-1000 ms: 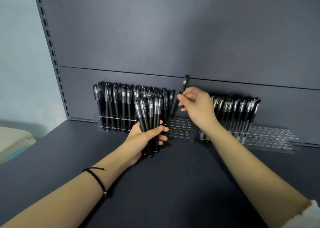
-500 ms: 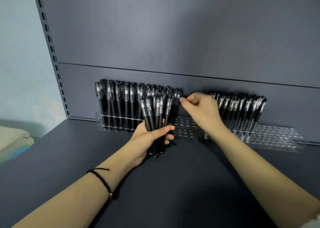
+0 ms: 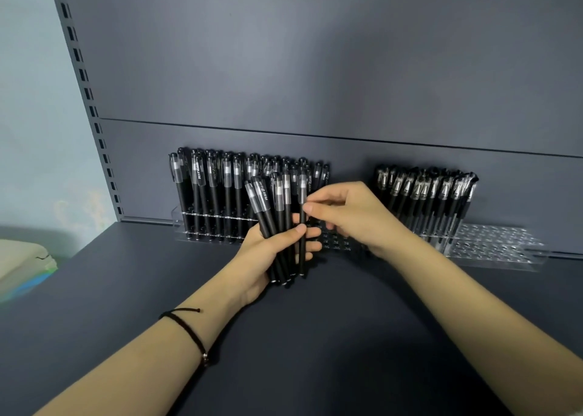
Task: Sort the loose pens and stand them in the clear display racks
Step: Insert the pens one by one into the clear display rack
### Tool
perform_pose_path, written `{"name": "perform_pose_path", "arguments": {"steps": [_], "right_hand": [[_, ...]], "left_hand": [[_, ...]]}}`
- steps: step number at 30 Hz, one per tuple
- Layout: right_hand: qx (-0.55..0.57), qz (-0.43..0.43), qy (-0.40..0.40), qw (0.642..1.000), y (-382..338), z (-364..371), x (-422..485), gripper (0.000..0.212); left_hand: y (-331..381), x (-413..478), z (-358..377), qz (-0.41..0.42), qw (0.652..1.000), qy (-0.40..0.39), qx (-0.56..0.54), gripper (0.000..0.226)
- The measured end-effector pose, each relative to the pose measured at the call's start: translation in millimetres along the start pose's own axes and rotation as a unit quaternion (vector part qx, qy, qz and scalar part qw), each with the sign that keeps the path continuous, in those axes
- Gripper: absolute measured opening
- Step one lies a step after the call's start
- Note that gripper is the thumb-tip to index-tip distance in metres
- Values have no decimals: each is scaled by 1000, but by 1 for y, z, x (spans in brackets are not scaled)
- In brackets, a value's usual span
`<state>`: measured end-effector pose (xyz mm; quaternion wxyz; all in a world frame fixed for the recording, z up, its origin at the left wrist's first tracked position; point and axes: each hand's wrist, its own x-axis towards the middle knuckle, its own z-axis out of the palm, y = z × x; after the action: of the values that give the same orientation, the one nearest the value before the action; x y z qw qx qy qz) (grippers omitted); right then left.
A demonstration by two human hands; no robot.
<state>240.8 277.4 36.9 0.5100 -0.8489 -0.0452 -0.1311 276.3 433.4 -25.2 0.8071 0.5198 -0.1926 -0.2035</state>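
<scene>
Dark grey shelf [image 3: 315, 336] and back panel fill the view, with a slotted upright [image 3: 91, 109] at the far left edge. Against the panel stands the left clear rack [image 3: 192, 235], its left part packed with upright black pens [image 3: 227, 179]. A black cord bracelet [image 3: 189, 330] circles the left wrist. In front of that rack, the left grip [image 3: 268, 251] is clamped round a fanned bundle of pens [image 3: 277, 213], caps up. At the bundle's right edge, the right grip [image 3: 353, 217] pinches a single pen [image 3: 302, 185] between thumb and forefinger just below its cap. Further right, the right clear rack [image 3: 498, 242] carries leaning pens [image 3: 426, 191] on its left part; its right holes show bare.
</scene>
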Motion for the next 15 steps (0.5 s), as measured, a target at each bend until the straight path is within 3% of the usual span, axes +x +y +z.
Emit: {"name": "perform_pose_path", "arguments": {"steps": [7, 9, 12, 15], "right_hand": [[23, 11, 17, 1000, 4, 5, 1, 14], [59, -14, 97, 993, 2, 3, 3, 9], [83, -68, 283, 953, 3, -13, 12, 6], [55, -85, 332, 938, 10, -26, 18, 10]], "left_hand": [[0, -1, 0, 10, 999, -16, 39, 26], [-2, 0, 1, 8, 999, -3, 33, 31], [-3, 2, 1, 0, 999, 17, 28, 39], [-3, 1, 1, -7, 998, -6, 56, 30]]}}
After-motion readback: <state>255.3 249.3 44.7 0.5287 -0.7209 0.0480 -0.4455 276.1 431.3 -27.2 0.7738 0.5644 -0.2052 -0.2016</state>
